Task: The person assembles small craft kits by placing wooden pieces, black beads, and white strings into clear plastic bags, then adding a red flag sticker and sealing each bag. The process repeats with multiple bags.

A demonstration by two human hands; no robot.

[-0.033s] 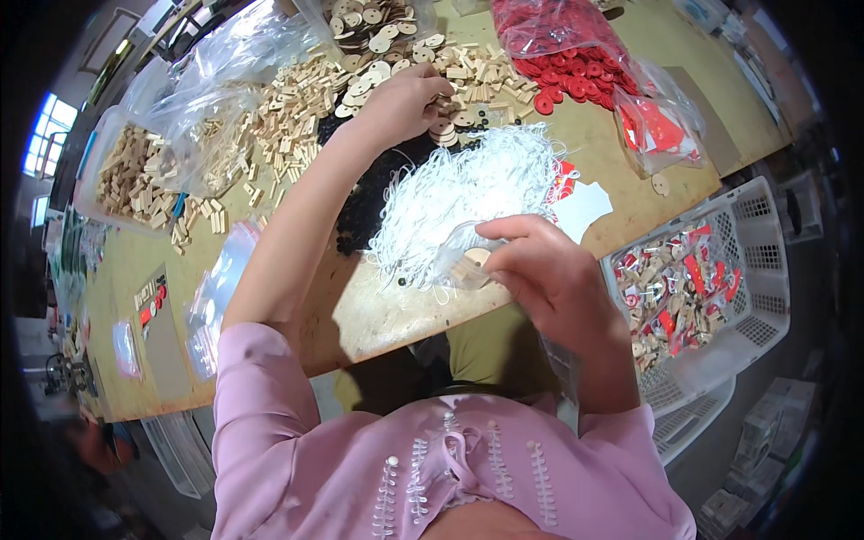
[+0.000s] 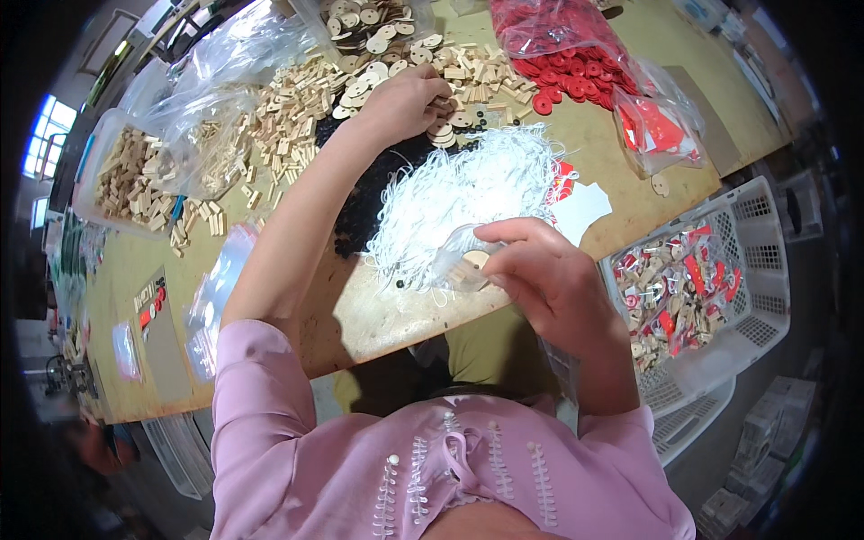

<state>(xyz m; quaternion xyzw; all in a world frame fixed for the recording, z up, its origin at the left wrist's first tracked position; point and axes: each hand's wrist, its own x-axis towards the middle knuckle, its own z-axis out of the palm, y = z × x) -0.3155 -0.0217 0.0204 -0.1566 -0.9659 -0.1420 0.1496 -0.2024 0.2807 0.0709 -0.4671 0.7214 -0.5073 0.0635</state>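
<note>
My left hand (image 2: 407, 101) reaches to the far side of the table, fingers curled down over the edge of a heap of round wooden discs (image 2: 358, 88). Whatever its fingertips pinch is hidden. Closer to me, my right hand (image 2: 556, 274) grips a small clear plastic bag (image 2: 456, 261) between thumb and fingers. A pale wooden disc (image 2: 476, 260) and small wooden pieces show inside the bag. Just behind the bag spreads a tangled pile of white strings (image 2: 459, 198). Small black beads or rings (image 2: 364, 202) lie along the pile's left side, under my left forearm.
Wooden blocks (image 2: 286, 126) cover the far left, beside a clear bin of blocks (image 2: 126, 166). Red discs (image 2: 576, 76) spill from a bag at the far right. A white basket (image 2: 765, 270) of filled bags stands right of the table. Empty plastic bags (image 2: 220, 288) lie at left.
</note>
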